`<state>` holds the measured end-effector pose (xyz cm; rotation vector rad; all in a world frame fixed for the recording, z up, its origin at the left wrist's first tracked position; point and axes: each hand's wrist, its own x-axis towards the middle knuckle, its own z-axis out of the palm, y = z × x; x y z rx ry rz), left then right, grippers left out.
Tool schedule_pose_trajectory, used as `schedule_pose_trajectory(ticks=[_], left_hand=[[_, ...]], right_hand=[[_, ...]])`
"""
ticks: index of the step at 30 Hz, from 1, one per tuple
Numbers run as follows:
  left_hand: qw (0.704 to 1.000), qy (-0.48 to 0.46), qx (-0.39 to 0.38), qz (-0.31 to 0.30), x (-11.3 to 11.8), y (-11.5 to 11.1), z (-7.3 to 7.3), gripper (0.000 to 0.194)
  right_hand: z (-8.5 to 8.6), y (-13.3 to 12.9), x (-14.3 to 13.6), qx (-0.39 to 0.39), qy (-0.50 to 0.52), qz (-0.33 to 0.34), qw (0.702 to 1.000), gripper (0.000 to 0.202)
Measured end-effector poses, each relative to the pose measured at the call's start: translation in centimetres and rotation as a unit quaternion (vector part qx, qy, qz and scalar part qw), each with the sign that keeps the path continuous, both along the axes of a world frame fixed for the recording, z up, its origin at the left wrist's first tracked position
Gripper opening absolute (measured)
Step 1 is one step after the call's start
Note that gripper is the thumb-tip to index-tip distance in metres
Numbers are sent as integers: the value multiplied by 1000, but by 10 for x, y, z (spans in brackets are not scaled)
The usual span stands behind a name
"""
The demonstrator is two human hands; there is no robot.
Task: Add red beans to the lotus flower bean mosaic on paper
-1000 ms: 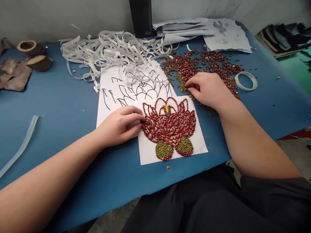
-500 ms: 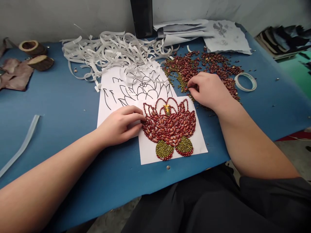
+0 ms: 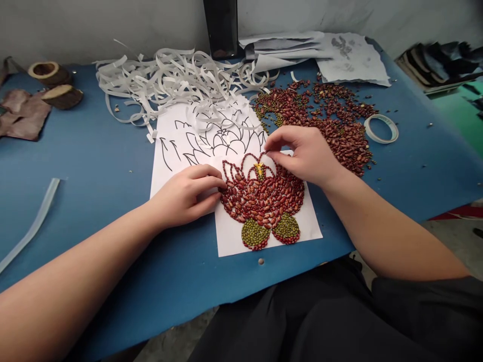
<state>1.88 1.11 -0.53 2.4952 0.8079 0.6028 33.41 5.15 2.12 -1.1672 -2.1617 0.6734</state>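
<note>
A flower picture made of beans (image 3: 264,193) lies on a white sheet (image 3: 313,229) in front of me. Its petals are red speckled beans, with small green beans in two round shapes below and a bit of yellow near the top. At the flower's left edge rests my left hand (image 3: 188,193), its fingers curled together; anything between them is hidden. My right hand (image 3: 305,153) is over the upper right petals, thumb and forefinger pinched close to the petal outline. Whatever that pinch holds is too small to make out.
Loose red and green beans (image 3: 345,146) are heaped at the right, beside a tape roll (image 3: 381,128). Behind the picture lie a line drawing (image 3: 171,151) and curled paper strips (image 3: 169,75). Wood pieces (image 3: 62,96) stand far left; folded papers (image 3: 350,58) lie at the back.
My right hand has moved left and toward me, from the bean heap to the top of the flower picture. The left hand has stayed in place.
</note>
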Motion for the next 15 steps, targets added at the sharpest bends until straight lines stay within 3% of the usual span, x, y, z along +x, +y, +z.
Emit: schedule_pose_trajectory(ticks=[5,15], left_hand=[[1000,-10,14,-1,0,0,-2,24],[1000,1,-12,10,-1,0,-3,26]], right_hand=[[-6,-9,-25,-28,46,105,993,8],[-6,-11,-29,-39,109,103,988,11]])
